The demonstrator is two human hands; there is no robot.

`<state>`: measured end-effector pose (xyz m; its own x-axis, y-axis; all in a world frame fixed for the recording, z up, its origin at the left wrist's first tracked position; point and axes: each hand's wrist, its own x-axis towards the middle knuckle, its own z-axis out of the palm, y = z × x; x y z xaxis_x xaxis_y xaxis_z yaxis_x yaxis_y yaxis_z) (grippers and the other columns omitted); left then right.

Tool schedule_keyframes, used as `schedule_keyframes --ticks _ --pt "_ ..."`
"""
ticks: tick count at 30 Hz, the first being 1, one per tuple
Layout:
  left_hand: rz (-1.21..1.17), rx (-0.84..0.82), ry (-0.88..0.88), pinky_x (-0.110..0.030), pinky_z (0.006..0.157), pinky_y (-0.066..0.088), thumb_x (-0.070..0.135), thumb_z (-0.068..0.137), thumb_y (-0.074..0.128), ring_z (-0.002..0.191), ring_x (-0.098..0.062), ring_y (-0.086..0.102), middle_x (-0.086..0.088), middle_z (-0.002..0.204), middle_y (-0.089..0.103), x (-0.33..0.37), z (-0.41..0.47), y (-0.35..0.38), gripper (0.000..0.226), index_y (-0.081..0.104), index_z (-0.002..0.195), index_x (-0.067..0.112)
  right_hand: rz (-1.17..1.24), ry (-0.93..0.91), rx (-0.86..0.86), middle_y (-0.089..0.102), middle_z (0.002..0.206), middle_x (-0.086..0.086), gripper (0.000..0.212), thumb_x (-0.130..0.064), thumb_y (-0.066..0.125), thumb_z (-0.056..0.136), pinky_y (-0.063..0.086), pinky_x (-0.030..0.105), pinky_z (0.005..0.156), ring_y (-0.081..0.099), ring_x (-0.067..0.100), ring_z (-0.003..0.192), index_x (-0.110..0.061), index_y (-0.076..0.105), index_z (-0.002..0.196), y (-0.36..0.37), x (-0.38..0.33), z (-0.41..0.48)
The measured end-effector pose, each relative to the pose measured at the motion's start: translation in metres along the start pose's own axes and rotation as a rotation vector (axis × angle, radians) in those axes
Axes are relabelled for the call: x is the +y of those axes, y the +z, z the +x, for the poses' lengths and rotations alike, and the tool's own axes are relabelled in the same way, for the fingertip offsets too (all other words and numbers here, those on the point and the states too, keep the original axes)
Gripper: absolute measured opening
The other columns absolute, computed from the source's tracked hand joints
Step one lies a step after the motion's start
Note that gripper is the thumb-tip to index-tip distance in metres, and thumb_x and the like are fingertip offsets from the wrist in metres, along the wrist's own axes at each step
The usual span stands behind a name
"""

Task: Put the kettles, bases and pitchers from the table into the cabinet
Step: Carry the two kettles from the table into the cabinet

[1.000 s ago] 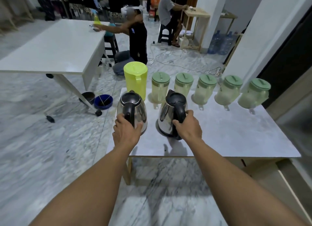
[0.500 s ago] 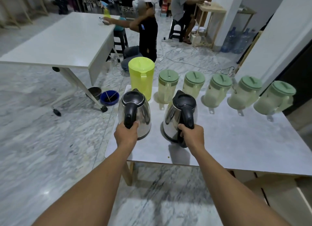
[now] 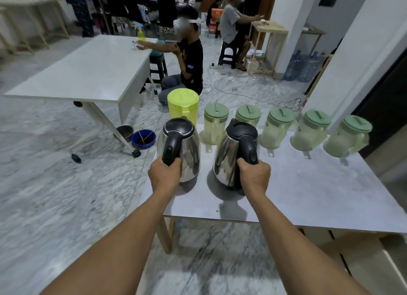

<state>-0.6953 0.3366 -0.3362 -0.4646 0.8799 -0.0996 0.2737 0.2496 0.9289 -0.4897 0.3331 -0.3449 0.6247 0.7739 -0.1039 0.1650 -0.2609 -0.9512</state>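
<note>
Left kettle (image 3: 191,154) at table (image 3: 319,195) L edge, L hand (image 3: 165,175) fingers gripping; R hand (image 3: 255,176) grips right kettle (image 3: 226,160).

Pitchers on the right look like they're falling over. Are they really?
Head view: probably not, the wide lens bends the edges, so the rightmost pitcher leans while the yellow pitcher near the middle stands straight.

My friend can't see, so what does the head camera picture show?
The left hand grips the left kettle and the right hand grips the right kettle, both shiny steel, by their black handles at a grey table. Behind stand a yellow pitcher and five green-lidded pitchers in a row.
</note>
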Motion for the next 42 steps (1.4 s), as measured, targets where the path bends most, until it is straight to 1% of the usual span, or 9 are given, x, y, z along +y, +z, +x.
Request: schedule_keyframes --ticks 5,10,15,19,24,27,33,38,42 --pt "-0.042 -0.026 0.095 -0.034 0.062 0.051 0.027 0.081 0.063 0.073 -0.026 0.063 -0.007 0.075 0.066 0.052 -0.01 -0.013 0.015 0.065 0.086 0.013 0.06 -0.041 0.061 0.048 0.055 0.006 0.027 -0.018 0.07 0.075 0.034 0.03 0.052 0.042 0.024 0.055 -0.009 0.052 0.057 -0.039 -0.043 -0.016" --pt "-0.032 -0.071 0.257 -0.031 0.065 0.04 0.027 0.082 0.064 0.075 -0.031 0.057 -0.009 0.077 0.063 0.114 -0.026 -0.017 0.019 0.067 0.088 0.009 0.065 -0.114 0.174 0.059 0.062 0.007 0.021 -0.022 0.071 0.076 0.041 0.03 0.055 0.055 0.027 0.063 -0.007 0.062 0.066 -0.087 -0.084 -0.028" --pt "-0.075 -0.175 0.363 -0.031 0.064 0.037 0.026 0.083 0.064 0.073 -0.031 0.054 -0.008 0.073 0.061 0.168 -0.048 -0.011 0.017 0.066 0.081 0.009 0.073 -0.17 0.299 0.06 0.066 0.007 0.019 -0.023 0.071 0.077 0.042 0.032 0.059 0.056 0.027 0.066 -0.009 0.062 0.067 -0.139 -0.122 -0.046" --pt "-0.111 -0.281 0.426 -0.03 0.063 0.035 0.027 0.081 0.065 0.072 -0.03 0.052 -0.007 0.069 0.057 0.206 -0.077 -0.004 0.02 0.058 0.07 0.012 0.068 -0.207 0.411 0.06 0.064 0.005 0.02 -0.023 0.071 0.076 0.044 0.034 0.059 0.056 0.026 0.064 -0.011 0.061 0.064 -0.191 -0.147 -0.066" --pt "-0.174 -0.458 0.482 -0.03 0.063 0.036 0.027 0.081 0.064 0.072 -0.03 0.055 -0.004 0.064 0.056 0.24 -0.12 0.008 0.022 0.056 0.065 0.014 0.041 -0.214 0.524 0.057 0.055 0.003 0.023 -0.033 0.07 0.064 0.045 0.037 0.054 0.056 0.025 0.056 -0.011 0.062 0.059 -0.255 -0.163 -0.099" --pt "-0.207 -0.586 0.547 -0.031 0.063 0.038 0.028 0.08 0.064 0.073 -0.031 0.057 -0.003 0.061 0.054 0.263 -0.159 0.013 0.027 0.052 0.06 0.015 0.052 -0.248 0.68 0.057 0.056 0.003 0.026 -0.032 0.07 0.066 0.043 0.035 0.054 0.055 0.022 0.056 -0.008 0.063 0.061 -0.296 -0.168 -0.13" --pt "-0.26 -0.745 0.651 -0.035 0.069 0.05 0.03 0.078 0.064 0.076 -0.031 0.061 -0.009 0.074 0.066 0.286 -0.217 0.02 0.017 0.065 0.074 0.014 -0.003 -0.221 0.869 0.056 0.051 0.001 0.029 -0.039 0.069 0.057 0.05 0.045 0.054 0.055 0.025 0.054 -0.013 0.058 0.053 -0.35 -0.174 -0.18" --pt "-0.287 -0.892 0.711 -0.04 0.074 0.054 0.033 0.077 0.063 0.078 -0.036 0.062 -0.013 0.075 0.067 0.298 -0.276 0.02 0.024 0.065 0.071 0.01 -0.058 -0.195 1.044 0.061 0.058 0.007 0.027 -0.033 0.07 0.067 0.046 0.039 0.054 0.058 0.026 0.058 -0.007 0.066 0.064 -0.394 -0.173 -0.237" --pt "-0.31 -0.995 0.771 -0.036 0.071 0.05 0.033 0.079 0.063 0.077 -0.036 0.061 -0.013 0.075 0.066 0.304 -0.324 0.018 0.023 0.065 0.073 0.012 -0.074 -0.164 1.159 0.065 0.061 0.007 0.027 -0.032 0.069 0.069 0.045 0.034 0.054 0.06 0.025 0.06 -0.005 0.069 0.069 -0.424 -0.167 -0.28"
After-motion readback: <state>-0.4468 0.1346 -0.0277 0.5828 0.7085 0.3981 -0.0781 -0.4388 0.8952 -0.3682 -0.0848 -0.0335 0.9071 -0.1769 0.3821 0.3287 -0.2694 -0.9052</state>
